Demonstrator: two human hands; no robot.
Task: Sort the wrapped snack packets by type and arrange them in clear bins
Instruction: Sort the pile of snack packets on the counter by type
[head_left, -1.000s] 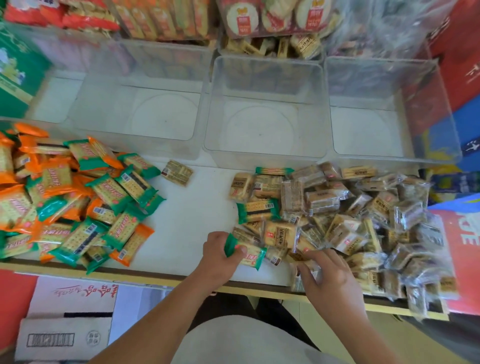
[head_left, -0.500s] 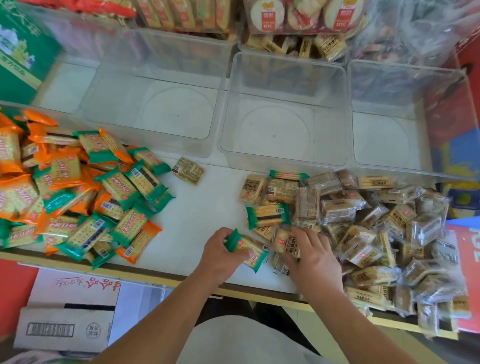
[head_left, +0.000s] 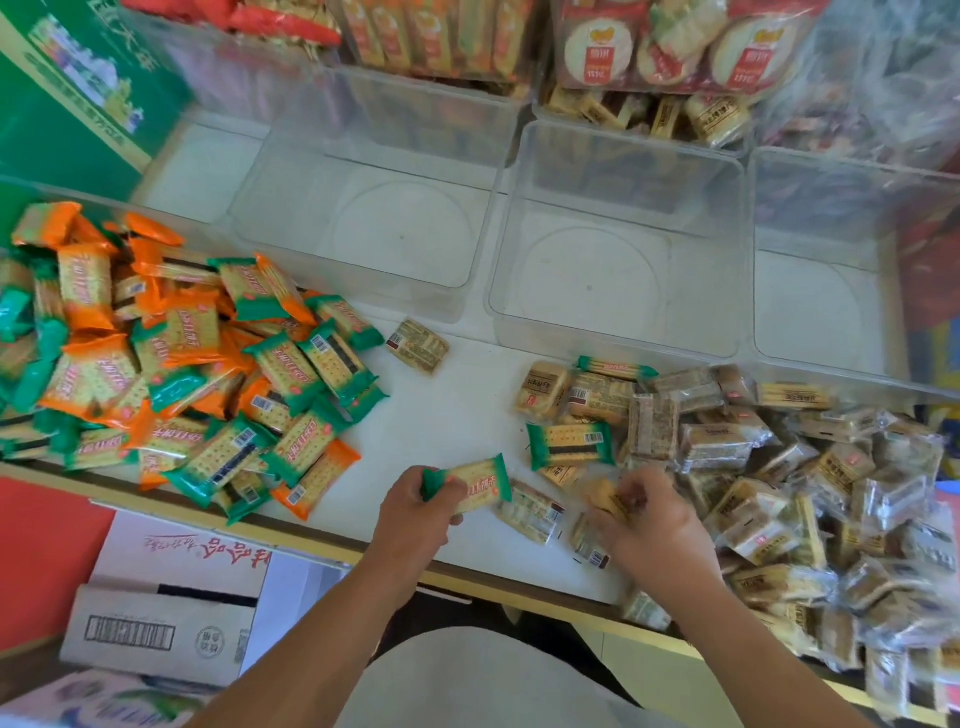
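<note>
My left hand (head_left: 415, 519) grips a green-ended cracker packet (head_left: 475, 483) just above the white tabletop's front edge. My right hand (head_left: 644, 525) is blurred and pinches a clear-wrapped packet (head_left: 610, 496) at the near-left edge of the clear-wrapped pile (head_left: 769, 467). Another green packet (head_left: 569, 444) lies on that pile's left side. A heap of green and orange packets (head_left: 171, 364) covers the left of the table. Three empty clear bins stand behind: left bin (head_left: 363, 171), middle bin (head_left: 623, 332), right bin (head_left: 831, 358).
A lone clear-wrapped packet (head_left: 418, 345) lies between the heaps. Bins stocked with snacks (head_left: 654, 62) line the back. A green box (head_left: 72, 93) stands at the far left. Cardboard cartons (head_left: 171, 597) sit on the floor below the table's edge (head_left: 322, 543).
My right hand pulled back toward me from the pile's left side and now pinches a clear-wrapped packet. My left hand keeps hold of the green packet, lifted slightly.
</note>
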